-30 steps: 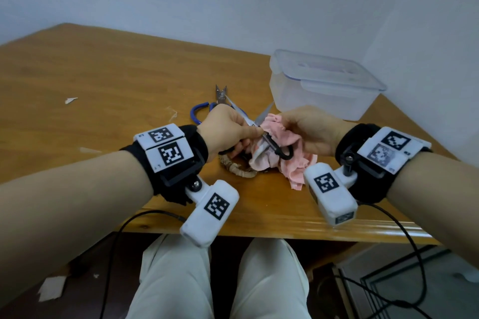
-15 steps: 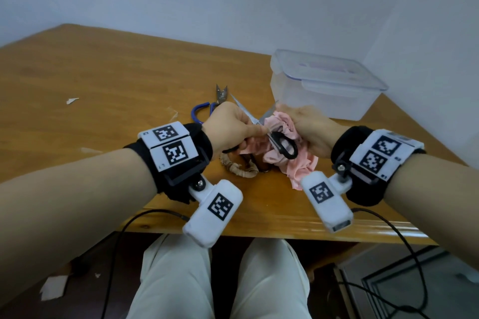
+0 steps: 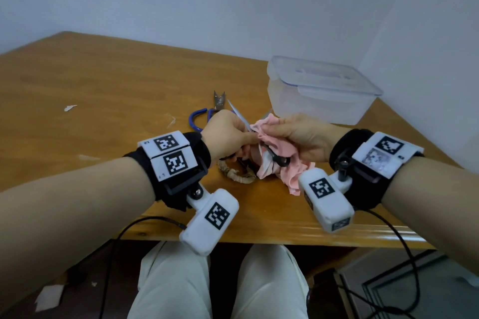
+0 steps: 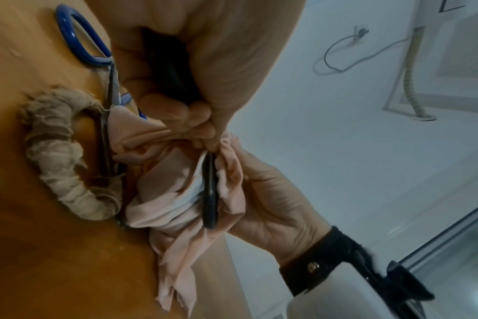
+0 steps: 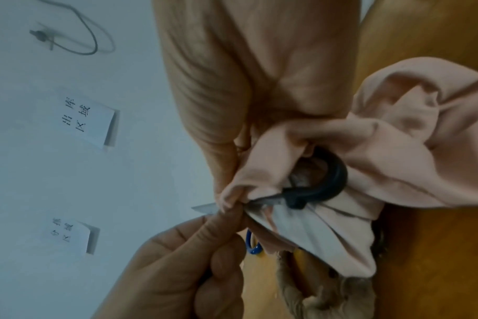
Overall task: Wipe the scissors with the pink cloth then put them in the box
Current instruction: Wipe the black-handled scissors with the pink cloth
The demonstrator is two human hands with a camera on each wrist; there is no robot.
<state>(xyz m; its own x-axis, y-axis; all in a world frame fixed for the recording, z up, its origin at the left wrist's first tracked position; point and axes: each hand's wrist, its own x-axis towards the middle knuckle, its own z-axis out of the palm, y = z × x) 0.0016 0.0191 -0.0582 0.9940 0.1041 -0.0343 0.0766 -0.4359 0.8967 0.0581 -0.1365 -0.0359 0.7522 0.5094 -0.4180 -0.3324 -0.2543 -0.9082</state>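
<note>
Both hands meet over the black-handled scissors (image 3: 274, 156).
Left hand (image 3: 226, 134) grips a handle and blade; beside it, right hand (image 3: 302, 134) bunches the pink cloth (image 3: 282, 163) around a blade.

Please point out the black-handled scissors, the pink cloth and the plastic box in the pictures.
black-handled scissors (image 3: 281, 160): head view, on the black handle ring.
pink cloth (image 3: 294, 175): head view, on the hanging folds.
plastic box (image 3: 311, 103): head view, on the front wall.
</note>
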